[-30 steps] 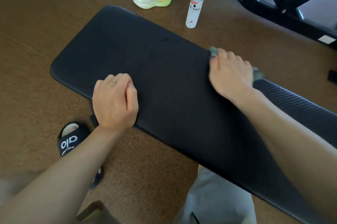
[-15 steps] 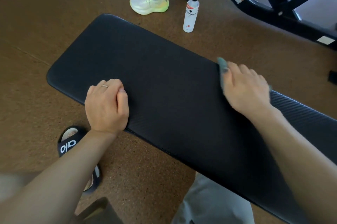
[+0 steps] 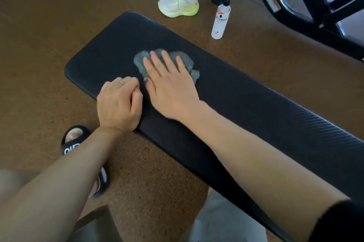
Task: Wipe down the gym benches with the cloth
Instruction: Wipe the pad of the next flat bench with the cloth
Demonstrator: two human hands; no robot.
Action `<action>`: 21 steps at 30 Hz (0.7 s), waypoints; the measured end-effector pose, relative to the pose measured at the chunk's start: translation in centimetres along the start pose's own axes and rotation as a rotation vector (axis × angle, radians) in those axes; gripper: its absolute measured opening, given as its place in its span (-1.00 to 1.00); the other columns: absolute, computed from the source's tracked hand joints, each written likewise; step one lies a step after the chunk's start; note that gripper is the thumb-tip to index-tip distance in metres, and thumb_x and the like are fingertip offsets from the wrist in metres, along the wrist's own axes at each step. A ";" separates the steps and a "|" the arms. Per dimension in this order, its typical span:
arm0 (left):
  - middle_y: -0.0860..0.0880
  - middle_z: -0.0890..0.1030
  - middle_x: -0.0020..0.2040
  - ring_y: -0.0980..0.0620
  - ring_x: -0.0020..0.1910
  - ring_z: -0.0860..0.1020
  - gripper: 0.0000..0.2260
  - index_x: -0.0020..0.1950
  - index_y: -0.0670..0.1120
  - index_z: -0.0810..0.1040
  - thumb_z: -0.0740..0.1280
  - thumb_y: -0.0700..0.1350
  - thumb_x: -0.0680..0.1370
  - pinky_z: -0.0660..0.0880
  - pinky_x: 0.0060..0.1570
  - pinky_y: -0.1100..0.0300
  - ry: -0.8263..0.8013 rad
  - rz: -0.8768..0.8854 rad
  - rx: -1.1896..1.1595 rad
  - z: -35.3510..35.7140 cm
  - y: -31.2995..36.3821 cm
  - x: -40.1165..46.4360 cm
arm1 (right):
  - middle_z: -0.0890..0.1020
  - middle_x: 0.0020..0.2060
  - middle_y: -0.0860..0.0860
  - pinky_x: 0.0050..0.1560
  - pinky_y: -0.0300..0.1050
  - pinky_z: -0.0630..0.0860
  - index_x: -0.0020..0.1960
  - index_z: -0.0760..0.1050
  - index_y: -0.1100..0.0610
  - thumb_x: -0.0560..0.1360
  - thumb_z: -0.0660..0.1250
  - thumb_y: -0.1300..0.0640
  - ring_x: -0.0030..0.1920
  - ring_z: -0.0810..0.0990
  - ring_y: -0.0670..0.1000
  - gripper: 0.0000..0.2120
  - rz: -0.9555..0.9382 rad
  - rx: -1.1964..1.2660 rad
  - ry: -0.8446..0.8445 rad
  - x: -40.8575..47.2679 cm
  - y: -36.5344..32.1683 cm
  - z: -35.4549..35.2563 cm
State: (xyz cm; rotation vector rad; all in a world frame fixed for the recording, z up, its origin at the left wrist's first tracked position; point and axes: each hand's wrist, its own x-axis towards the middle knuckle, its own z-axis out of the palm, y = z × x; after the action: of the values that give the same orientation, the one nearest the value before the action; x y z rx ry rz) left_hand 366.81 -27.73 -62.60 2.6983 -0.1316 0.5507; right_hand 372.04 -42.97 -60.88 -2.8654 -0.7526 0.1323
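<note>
Pressing flat with straight fingers, the right hand [image 3: 171,86] holds the cloth [image 3: 182,60] down on the bench [image 3: 246,107], near the middle of the pad. Half a second ago this hand was at the far edge; now it has come toward the near edge, just beside the left hand [image 3: 119,103]. That left hand rests curled on the near edge and holds nothing. Beyond the far edge a bottle [image 3: 220,20] stands on the floor, near a shoe [image 3: 178,6].

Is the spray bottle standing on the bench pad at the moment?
No, the spray bottle stands upright on the brown floor beyond the bench.
</note>
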 end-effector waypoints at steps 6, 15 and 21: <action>0.04 0.34 -0.36 -0.05 -0.34 0.34 -0.80 -0.28 -0.09 0.33 0.12 -0.16 0.56 0.32 -0.20 -0.01 -0.004 -0.048 0.044 0.2 0.2 -0.1 | 0.14 0.64 0.02 0.58 0.20 0.13 0.65 0.07 0.00 0.66 -0.16 -0.07 0.63 0.10 0.13 -0.43 -0.071 -0.112 -0.013 -4.4 8.3 -1.5; 0.03 0.35 -0.33 -0.04 -0.32 0.32 -0.82 -0.25 -0.07 0.30 0.11 -0.15 0.57 0.31 -0.22 -0.02 0.035 -0.005 0.008 0.4 -0.5 -0.2 | 0.03 0.66 0.00 0.60 0.16 -0.01 0.67 -0.04 0.05 0.70 -0.14 -0.07 0.64 0.00 0.14 -0.43 0.265 -0.017 0.019 4.7 3.3 -1.0; 0.04 0.37 -0.31 -0.04 -0.32 0.36 -0.79 -0.25 -0.04 0.32 0.12 -0.17 0.60 0.30 -0.25 0.02 0.075 0.043 -0.073 0.6 -1.1 -0.4 | 0.06 0.65 -0.05 0.62 0.10 -0.05 0.66 0.01 -0.02 0.70 -0.16 -0.06 0.65 -0.02 0.05 -0.46 -0.088 -0.072 -0.026 -1.8 -1.5 0.0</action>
State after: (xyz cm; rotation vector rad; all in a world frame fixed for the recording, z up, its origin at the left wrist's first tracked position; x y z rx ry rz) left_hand 366.82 -26.93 -63.62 2.6055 -0.1863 0.6460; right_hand 369.72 -42.57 -60.56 -2.8975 -0.9045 0.1341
